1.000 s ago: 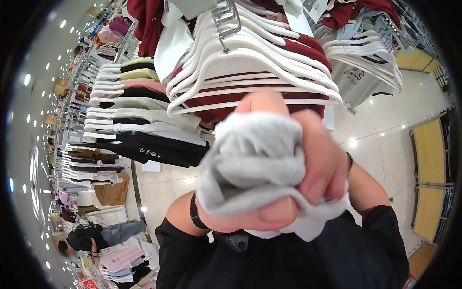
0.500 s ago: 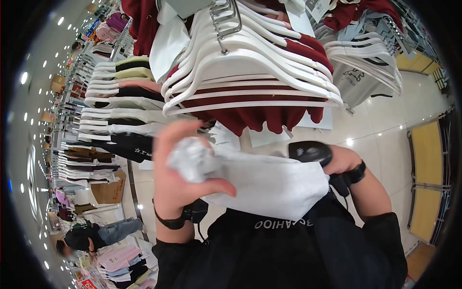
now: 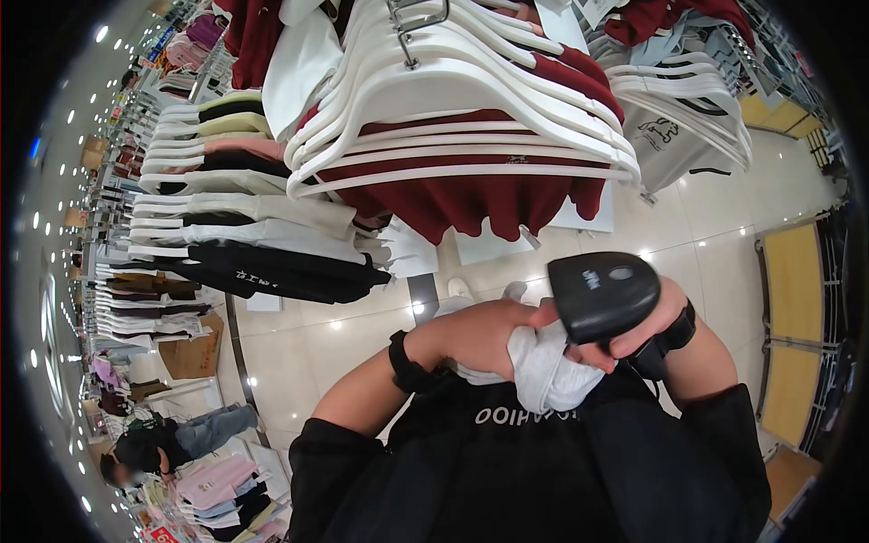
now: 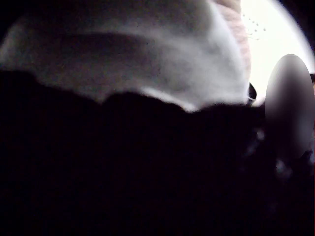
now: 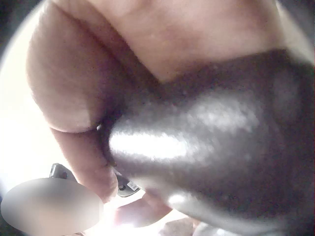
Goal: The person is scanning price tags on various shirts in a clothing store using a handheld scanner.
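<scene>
My left hand [image 3: 480, 335] grips a bunched pale grey-white cloth [image 3: 552, 376] in front of my chest, and part of the cloth hangs below the fingers. Up close, the left wrist view has the cloth [image 4: 147, 59] above a dark area. Held in my right hand [image 3: 668, 309] is a black handheld device [image 3: 602, 294], its rounded head over the cloth. Some right fingertips lie beside or against the cloth; contact is unclear. In the right wrist view, fingers [image 5: 74, 73] wrap the device's shiny black body [image 5: 206, 137].
White hangers [image 3: 471, 172] with dark red garments [image 3: 434, 204] hang ahead. Racked shirts [image 3: 299, 271] are on the left, a grey printed garment [image 3: 661, 136] on the right. Yellow panels [image 3: 792, 290] stand far right; another person [image 3: 195, 434] is at lower left.
My left hand has moved right and down with the cloth, which is now bunched by the right hand rather than stretched between them. The black device has risen into fuller view.
</scene>
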The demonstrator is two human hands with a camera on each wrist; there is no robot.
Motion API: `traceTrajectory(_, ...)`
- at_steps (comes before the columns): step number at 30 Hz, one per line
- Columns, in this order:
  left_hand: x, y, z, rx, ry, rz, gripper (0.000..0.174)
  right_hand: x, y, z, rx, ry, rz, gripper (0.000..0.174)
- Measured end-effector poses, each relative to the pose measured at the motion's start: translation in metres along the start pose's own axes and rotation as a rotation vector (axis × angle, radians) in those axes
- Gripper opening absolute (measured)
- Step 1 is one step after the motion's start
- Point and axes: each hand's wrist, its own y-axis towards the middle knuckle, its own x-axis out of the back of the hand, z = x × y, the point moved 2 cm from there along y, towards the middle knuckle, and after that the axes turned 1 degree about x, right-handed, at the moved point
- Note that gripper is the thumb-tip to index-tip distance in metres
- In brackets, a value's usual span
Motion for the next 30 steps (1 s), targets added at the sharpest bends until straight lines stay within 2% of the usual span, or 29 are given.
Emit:
traceTrajectory(1,0.002,-0.001,0.008,0.104,-0.049,0.033,0.071,-0.001,-0.005,0.005,0.044,-0.018,-0.046,0.067)
traceTrajectory(2,0.008,-0.003,0.011,0.067,-0.222,0.064,0.065,0.0,-0.012,0.009,0.064,-0.01,-0.127,0.065)
traceTrajectory(3,0.01,-0.01,0.017,0.069,-0.219,0.066,0.065,0.01,-0.016,0.015,0.1,-0.126,-0.081,0.061)
traceTrajectory(5,0.019,-0.032,0.038,0.093,-0.619,-0.298,0.067,0.009,-0.025,0.026,0.172,-0.241,-0.291,0.056)
traceTrajectory(6,0.024,-0.041,0.049,0.038,-0.759,-0.328,0.067,0.013,-0.027,0.021,0.248,-0.298,-0.341,0.052)
traceTrajectory(7,0.028,-0.049,0.055,0.021,-0.573,-0.397,0.063,0.017,-0.032,0.018,0.203,-0.384,-0.362,0.05)
traceTrajectory(9,0.041,-0.049,0.07,-0.181,-1.437,-0.283,0.06,0.015,-0.036,0.014,0.099,-0.442,-0.465,0.049)
traceTrajectory(11,0.041,-0.066,0.069,-0.302,-1.086,-0.556,0.073,0.017,-0.036,0.008,0.073,-0.43,-0.513,0.047)
traceTrajectory(13,0.04,-0.078,0.07,-0.31,-1.104,-0.568,0.073,0.019,-0.035,0.004,-0.02,-0.541,-0.569,0.045)
traceTrajectory(14,0.041,-0.085,0.071,-0.318,-1.118,-0.577,0.073,0.017,-0.034,0.004,-0.067,-0.502,-0.636,0.044)
traceTrajectory(17,0.024,-0.109,0.072,-0.341,-1.163,-0.6,0.072,0.026,-0.033,0.002,-0.116,-0.634,-0.626,0.04)
traceTrajectory(23,0.027,-0.105,0.077,-0.387,-1.251,-0.638,0.071,0.05,-0.036,-0.022,-0.136,-0.773,-0.719,0.033)
traceTrajectory(30,0.03,-0.095,0.08,-0.44,-1.337,-0.68,0.07,0.062,-0.005,-0.044,-0.039,-0.814,-0.556,0.034)
